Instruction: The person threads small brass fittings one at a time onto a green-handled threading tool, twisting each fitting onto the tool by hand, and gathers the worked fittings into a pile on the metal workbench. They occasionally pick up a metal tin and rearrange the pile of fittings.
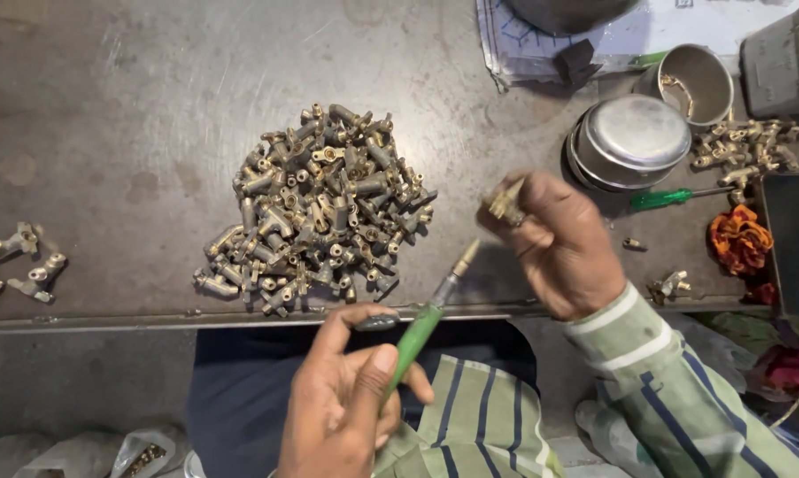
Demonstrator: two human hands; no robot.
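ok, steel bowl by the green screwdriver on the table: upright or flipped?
Flipped. The steel bowl shows its flat base and domed outside, rim down on the table. The steel cup behind it stands open side up.

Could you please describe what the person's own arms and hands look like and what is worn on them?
Both hands, left hand and right hand, are bare: no gloves, rings or watch visible. The right sleeve is pale green with white cuff bands and dark blue stripes; matching striped cloth shows beside the left hand.

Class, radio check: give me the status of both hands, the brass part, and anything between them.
Left hand grips green-handled screwdriver, tip raised. Right hand pinches brass fitting above table. Tip and fitting apart; nothing between them.
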